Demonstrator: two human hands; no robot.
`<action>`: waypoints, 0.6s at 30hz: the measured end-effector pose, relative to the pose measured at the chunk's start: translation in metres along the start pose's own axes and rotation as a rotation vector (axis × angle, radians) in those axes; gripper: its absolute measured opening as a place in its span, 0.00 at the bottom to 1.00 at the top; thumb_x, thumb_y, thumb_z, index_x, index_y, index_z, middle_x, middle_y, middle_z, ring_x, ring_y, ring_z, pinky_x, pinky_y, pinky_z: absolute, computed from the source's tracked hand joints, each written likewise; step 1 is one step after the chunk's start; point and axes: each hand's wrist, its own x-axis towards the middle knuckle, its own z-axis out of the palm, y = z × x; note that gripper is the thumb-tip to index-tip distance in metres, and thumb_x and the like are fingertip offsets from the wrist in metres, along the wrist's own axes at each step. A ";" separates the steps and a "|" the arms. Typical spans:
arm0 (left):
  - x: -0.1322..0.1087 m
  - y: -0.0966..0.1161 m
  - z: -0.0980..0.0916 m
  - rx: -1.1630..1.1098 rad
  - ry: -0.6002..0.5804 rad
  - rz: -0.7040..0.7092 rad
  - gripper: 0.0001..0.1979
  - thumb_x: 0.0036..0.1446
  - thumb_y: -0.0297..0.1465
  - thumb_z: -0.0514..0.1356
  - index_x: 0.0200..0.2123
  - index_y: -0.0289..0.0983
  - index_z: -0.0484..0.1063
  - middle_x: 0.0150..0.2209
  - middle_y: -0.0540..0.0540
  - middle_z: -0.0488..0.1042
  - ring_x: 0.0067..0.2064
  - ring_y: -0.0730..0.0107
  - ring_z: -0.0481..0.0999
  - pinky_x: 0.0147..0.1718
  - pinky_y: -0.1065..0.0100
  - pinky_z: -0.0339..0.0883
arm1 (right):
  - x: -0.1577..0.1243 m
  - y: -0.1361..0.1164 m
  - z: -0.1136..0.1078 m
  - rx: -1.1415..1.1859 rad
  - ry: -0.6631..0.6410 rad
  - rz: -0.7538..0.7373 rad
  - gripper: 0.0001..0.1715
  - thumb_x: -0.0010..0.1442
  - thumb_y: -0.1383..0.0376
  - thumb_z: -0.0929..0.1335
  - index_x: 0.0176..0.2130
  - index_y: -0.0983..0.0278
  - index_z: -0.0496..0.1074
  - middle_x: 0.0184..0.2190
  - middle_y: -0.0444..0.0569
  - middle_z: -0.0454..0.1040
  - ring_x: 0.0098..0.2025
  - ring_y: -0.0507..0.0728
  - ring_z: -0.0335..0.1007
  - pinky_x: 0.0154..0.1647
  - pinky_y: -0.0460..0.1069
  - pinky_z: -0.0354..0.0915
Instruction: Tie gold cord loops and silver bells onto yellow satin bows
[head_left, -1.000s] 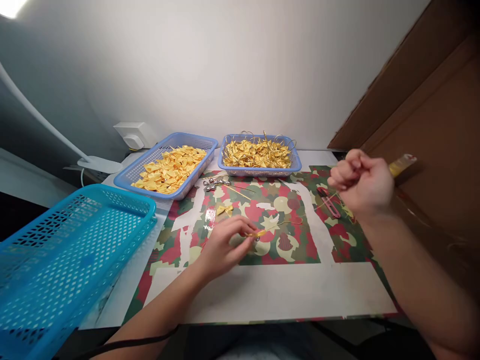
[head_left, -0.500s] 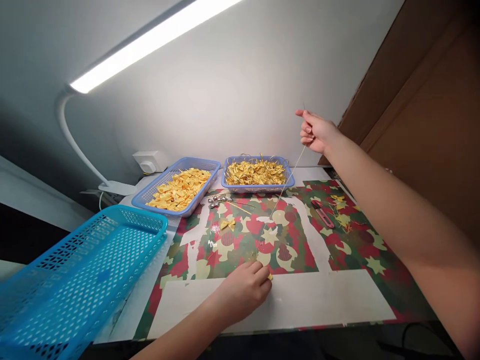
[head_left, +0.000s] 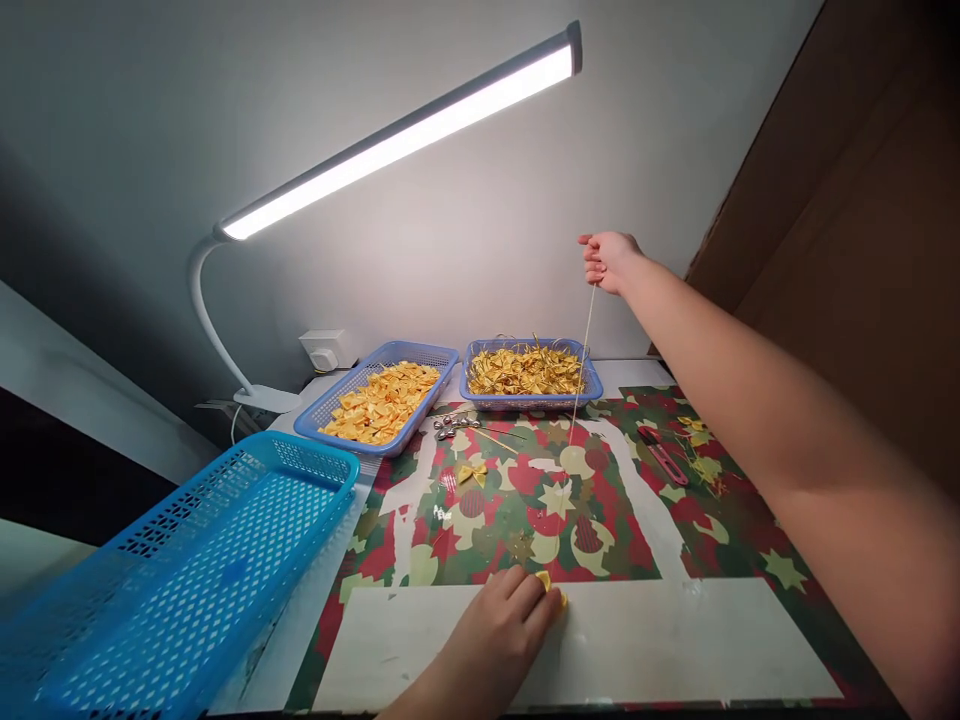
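My left hand (head_left: 504, 625) rests on the white strip at the table's front, its fingers closed on a yellow ribbon bow (head_left: 544, 580), most of it hidden. Raised in front of the wall, my right hand (head_left: 609, 262) pinches a pale thread (head_left: 581, 375). The thread hangs taut from it and runs down toward the bow. Another yellow bow (head_left: 473, 474) lies on the patterned sheet (head_left: 517, 500) beyond my left hand. Just past that bow are several silvery beads (head_left: 454, 428) and a thin stick (head_left: 495, 440).
At the back stand a blue basket of yellow bows (head_left: 384, 400) and a blue basket of gold bows with ties (head_left: 529, 368). A turquoise basket (head_left: 225, 570) is at left, below a lit lamp (head_left: 405, 135). Pink thread snips (head_left: 663, 458) lie beside thread scraps (head_left: 705, 468) at right.
The view has tilted up, so more of the lamp shows. The thread hangs more steeply between my hands. The needle tip seen above my right hand earlier no longer shows.
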 end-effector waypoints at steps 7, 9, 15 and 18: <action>0.000 0.006 0.006 -0.046 0.051 -0.094 0.11 0.64 0.21 0.51 0.32 0.35 0.69 0.28 0.45 0.71 0.29 0.67 0.70 0.25 0.66 0.68 | -0.006 0.004 0.012 -0.027 -0.061 0.001 0.12 0.67 0.73 0.57 0.32 0.63 0.58 0.19 0.37 0.58 0.20 0.45 0.46 0.23 0.43 0.46; -0.001 0.010 0.004 -0.057 0.055 -0.115 0.11 0.64 0.20 0.50 0.35 0.34 0.71 0.32 0.43 0.74 0.31 0.66 0.72 0.27 0.66 0.70 | -0.002 0.006 0.012 -0.052 -0.026 0.020 0.13 0.69 0.73 0.56 0.32 0.64 0.58 0.19 0.36 0.57 0.21 0.45 0.43 0.25 0.44 0.46; -0.002 0.015 0.004 -0.077 0.066 -0.100 0.11 0.64 0.20 0.50 0.43 0.31 0.71 0.33 0.41 0.76 0.32 0.65 0.75 0.30 0.64 0.75 | 0.018 0.015 0.014 -0.130 0.134 0.064 0.16 0.72 0.70 0.58 0.30 0.62 0.57 0.16 0.35 0.39 0.22 0.48 0.31 0.26 0.47 0.44; -0.002 0.016 0.003 -0.077 0.066 -0.099 0.11 0.65 0.21 0.49 0.42 0.30 0.71 0.31 0.42 0.75 0.31 0.66 0.74 0.29 0.65 0.74 | 0.029 0.020 0.015 -0.142 0.165 0.051 0.15 0.71 0.71 0.58 0.30 0.63 0.58 0.18 0.36 0.36 0.21 0.46 0.31 0.24 0.45 0.42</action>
